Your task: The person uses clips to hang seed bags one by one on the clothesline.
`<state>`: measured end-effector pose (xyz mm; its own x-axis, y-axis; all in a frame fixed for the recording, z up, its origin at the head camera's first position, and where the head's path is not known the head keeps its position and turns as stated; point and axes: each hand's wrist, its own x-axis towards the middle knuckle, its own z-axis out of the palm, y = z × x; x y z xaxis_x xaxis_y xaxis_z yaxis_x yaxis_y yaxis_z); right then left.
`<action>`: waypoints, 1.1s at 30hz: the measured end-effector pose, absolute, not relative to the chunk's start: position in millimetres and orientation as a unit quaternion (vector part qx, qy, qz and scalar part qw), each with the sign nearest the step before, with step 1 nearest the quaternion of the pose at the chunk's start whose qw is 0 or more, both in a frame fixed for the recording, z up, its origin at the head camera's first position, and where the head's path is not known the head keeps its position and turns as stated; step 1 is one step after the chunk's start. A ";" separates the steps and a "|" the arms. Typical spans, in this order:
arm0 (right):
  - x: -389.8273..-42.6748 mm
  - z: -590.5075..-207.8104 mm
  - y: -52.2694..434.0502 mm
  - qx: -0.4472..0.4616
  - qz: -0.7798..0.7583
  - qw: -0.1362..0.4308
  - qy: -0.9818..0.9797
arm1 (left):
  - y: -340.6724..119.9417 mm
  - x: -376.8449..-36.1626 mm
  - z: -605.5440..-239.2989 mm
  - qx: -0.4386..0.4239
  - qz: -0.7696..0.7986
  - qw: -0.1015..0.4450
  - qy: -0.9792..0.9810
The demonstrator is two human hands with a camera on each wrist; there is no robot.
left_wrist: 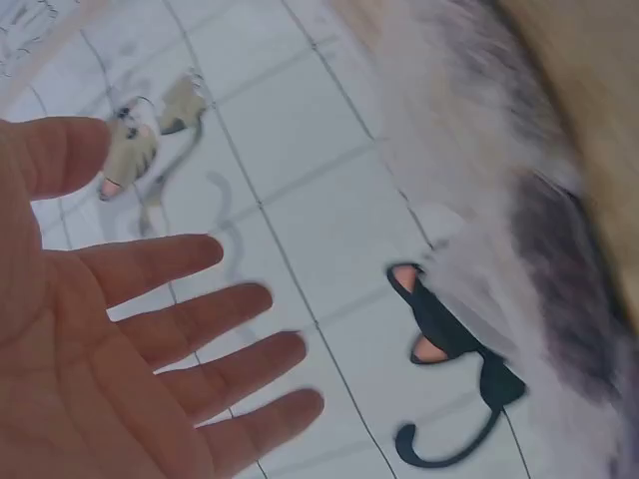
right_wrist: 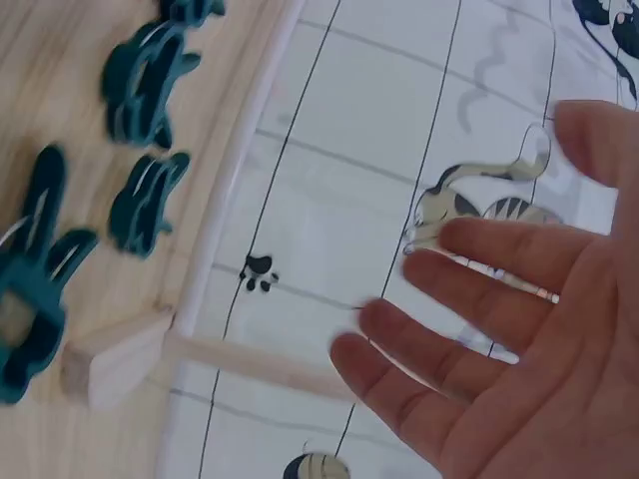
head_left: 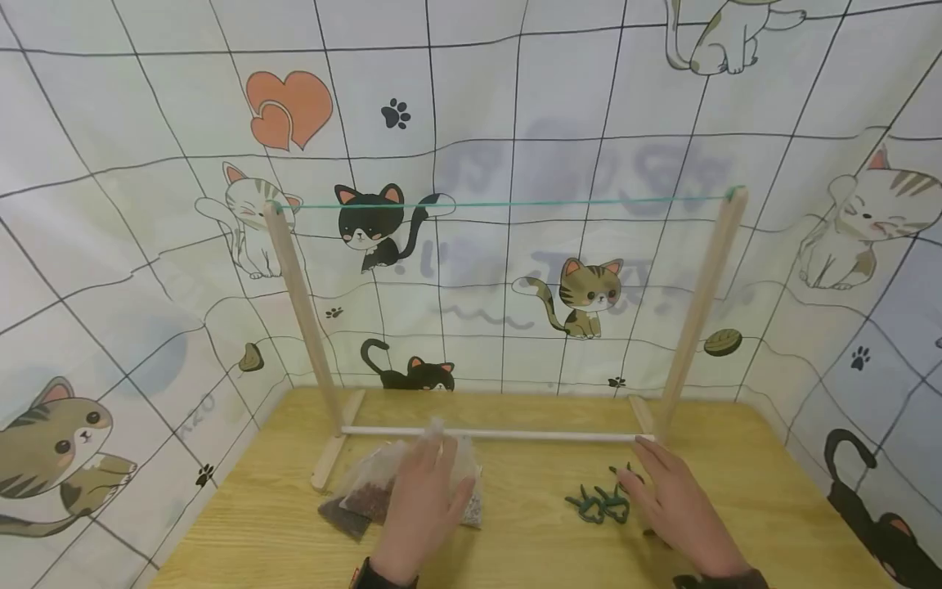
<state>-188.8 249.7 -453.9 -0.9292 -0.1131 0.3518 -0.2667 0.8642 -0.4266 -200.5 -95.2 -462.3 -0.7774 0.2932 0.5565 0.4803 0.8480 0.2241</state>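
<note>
My left hand hovers over several clear plastic bags with dark and reddish small contents. Its fingers are spread and straight in the left wrist view, the palm bare, with a blurred bag beyond them. On the other side, my right hand hangs above and beside several dark green plastic clips. Straight, slightly parted fingers show in the right wrist view, holding nothing; the green clips lie apart from them on the wood. Part of the bags and clips is hidden by the hands.
Behind the hands stands a wooden frame: a left post, a right post, a green string tied between their tops and a white rod low down. It stands on a wooden table backed by a cat-patterned sheet.
</note>
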 end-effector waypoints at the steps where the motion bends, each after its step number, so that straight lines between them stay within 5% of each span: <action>1: -189.4 -452.6 247.2 0.098 0.236 0.153 -0.955 | -90.8 -200.7 -460.0 -0.219 -0.187 0.255 -0.923; 13: -207.4 -480.2 212.2 0.104 0.229 0.037 -0.967 | -28.4 -204.0 -471.8 -0.278 -0.104 0.222 -0.929; 33: -211.5 -506.5 189.7 0.108 0.144 0.077 -0.981 | -4.5 -197.4 -490.1 -0.293 -0.076 0.190 -0.934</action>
